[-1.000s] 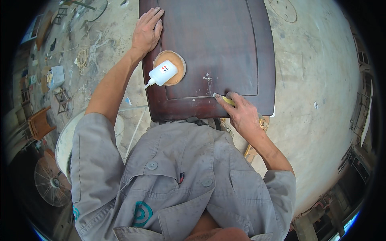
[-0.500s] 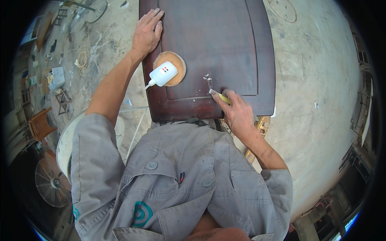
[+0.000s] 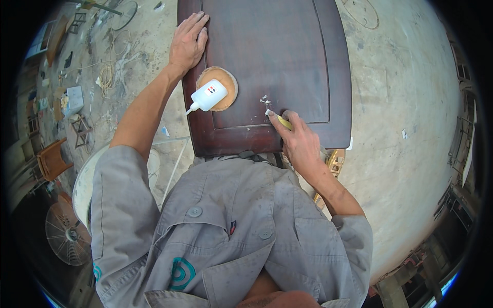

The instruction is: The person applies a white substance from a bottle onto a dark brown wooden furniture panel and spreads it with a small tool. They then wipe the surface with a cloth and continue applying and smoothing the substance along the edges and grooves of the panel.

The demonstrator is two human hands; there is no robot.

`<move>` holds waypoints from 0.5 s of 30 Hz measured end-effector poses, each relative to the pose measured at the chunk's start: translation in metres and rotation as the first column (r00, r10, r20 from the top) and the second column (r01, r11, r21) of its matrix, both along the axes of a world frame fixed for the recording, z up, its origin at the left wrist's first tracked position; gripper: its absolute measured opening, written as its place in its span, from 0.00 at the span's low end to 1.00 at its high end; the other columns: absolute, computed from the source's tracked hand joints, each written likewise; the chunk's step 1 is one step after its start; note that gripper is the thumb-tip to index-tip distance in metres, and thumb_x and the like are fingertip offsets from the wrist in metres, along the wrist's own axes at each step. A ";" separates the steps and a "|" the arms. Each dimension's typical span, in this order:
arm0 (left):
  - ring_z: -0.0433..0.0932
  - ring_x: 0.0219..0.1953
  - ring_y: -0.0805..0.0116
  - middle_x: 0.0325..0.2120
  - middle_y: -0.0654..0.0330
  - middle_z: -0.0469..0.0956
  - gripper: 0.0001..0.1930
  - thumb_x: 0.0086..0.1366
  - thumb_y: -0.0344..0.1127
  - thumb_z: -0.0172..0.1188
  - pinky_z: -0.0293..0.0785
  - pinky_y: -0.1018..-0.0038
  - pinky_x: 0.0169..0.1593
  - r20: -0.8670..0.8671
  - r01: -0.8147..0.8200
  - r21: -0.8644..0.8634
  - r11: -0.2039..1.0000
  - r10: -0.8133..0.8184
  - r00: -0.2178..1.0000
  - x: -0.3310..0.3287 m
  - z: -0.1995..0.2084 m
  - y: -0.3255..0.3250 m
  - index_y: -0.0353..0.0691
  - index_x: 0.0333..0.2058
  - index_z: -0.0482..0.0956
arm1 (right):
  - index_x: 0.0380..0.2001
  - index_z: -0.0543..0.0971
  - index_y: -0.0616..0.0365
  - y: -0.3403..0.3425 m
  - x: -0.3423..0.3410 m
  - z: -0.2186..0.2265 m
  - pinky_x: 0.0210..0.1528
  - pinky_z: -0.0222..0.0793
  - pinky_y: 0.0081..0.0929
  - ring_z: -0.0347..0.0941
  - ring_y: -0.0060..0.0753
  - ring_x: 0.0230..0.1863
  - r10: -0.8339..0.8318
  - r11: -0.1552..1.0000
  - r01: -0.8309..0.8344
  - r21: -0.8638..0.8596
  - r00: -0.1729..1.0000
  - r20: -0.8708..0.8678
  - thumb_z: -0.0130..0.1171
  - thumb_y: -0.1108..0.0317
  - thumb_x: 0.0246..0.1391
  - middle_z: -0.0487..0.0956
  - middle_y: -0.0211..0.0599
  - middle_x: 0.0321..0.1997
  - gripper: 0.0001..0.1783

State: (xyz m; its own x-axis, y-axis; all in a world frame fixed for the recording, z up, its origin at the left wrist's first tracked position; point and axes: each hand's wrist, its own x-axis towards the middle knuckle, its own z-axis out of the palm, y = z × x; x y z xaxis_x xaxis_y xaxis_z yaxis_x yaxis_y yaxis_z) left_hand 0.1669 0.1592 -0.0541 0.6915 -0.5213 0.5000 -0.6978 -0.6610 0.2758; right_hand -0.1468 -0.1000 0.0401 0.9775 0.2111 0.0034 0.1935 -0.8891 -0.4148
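A dark red-brown wooden panel [image 3: 267, 51] with grooved borders lies in front of me. My left hand [image 3: 188, 43] rests flat on its far left edge, fingers stretched out and holding nothing. In my right hand [image 3: 302, 141] is a small yellow-handled blade tool [image 3: 284, 122], my index finger laid along it. Its pale flat tip points at a little patch of whitish shavings [image 3: 264, 99] on the panel surface. Most of the handle is hidden in my palm. A white squeeze bottle [image 3: 210, 94] with a narrow nozzle lies on a round tan dish [image 3: 231, 84] near the left edge.
Concrete floor [image 3: 405, 169] surrounds the panel. To the left are a white round tub [image 3: 84, 179], a standing fan [image 3: 69, 233], a brown chair [image 3: 51, 160] and a coil of rope [image 3: 106, 77]. A yellowish wooden piece [image 3: 336, 160] shows beneath the panel at right.
My right hand has shifted slightly left and away from me, bringing the tool's tip nearer the shavings. My left hand and the bottle have stayed in place.
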 end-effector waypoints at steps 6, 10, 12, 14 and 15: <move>0.71 0.66 0.51 0.62 0.54 0.77 0.20 0.71 0.34 0.55 0.64 0.57 0.71 0.005 -0.007 -0.008 1.000 0.007 1.000 -0.002 -0.001 0.000 0.43 0.60 0.78 | 0.62 0.77 0.52 -0.005 -0.012 -0.002 0.43 0.79 0.39 0.76 0.43 0.43 -0.008 1.000 0.008 -0.001 1.000 -0.021 0.61 0.79 0.45 0.72 0.39 0.51 0.35; 0.72 0.66 0.52 0.62 0.54 0.76 0.20 0.71 0.34 0.56 0.64 0.57 0.71 0.003 -0.003 -0.007 1.000 0.003 1.000 0.000 0.000 0.000 0.43 0.60 0.78 | 0.63 0.77 0.51 -0.002 -0.001 0.000 0.44 0.79 0.39 0.76 0.43 0.44 -0.011 1.000 0.010 -0.022 1.000 -0.025 0.61 0.79 0.45 0.72 0.39 0.52 0.37; 0.72 0.66 0.52 0.62 0.54 0.76 0.20 0.71 0.34 0.56 0.64 0.57 0.71 0.003 -0.006 -0.003 1.000 0.006 1.000 -0.001 0.000 0.000 0.43 0.60 0.79 | 0.63 0.77 0.51 -0.003 -0.005 -0.003 0.44 0.79 0.39 0.76 0.43 0.45 -0.012 1.000 0.012 -0.018 1.000 -0.016 0.62 0.79 0.44 0.72 0.39 0.52 0.37; 0.72 0.66 0.52 0.62 0.54 0.76 0.20 0.71 0.34 0.55 0.64 0.57 0.71 0.008 -0.006 0.006 1.000 0.006 1.000 -0.002 0.000 0.000 0.43 0.59 0.79 | 0.63 0.77 0.51 -0.004 -0.011 -0.004 0.45 0.79 0.39 0.75 0.43 0.45 -0.019 1.000 0.019 -0.015 1.000 -0.012 0.62 0.79 0.44 0.72 0.39 0.52 0.38; 0.72 0.66 0.52 0.62 0.54 0.76 0.19 0.71 0.34 0.55 0.64 0.57 0.71 0.009 -0.004 0.005 1.000 0.004 1.000 -0.001 0.000 0.000 0.43 0.59 0.79 | 0.63 0.77 0.51 -0.002 -0.008 -0.003 0.45 0.79 0.39 0.75 0.42 0.45 -0.020 1.000 0.019 -0.020 1.000 -0.016 0.62 0.79 0.43 0.72 0.39 0.52 0.38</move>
State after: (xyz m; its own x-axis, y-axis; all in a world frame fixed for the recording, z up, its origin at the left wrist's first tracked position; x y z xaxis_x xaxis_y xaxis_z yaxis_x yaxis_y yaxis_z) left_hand 0.1655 0.1594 -0.0543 0.6892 -0.5207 0.5038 -0.6974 -0.6654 0.2664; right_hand -0.1550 -0.1024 0.0369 0.9813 0.1917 -0.0169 0.1692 -0.9009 -0.3996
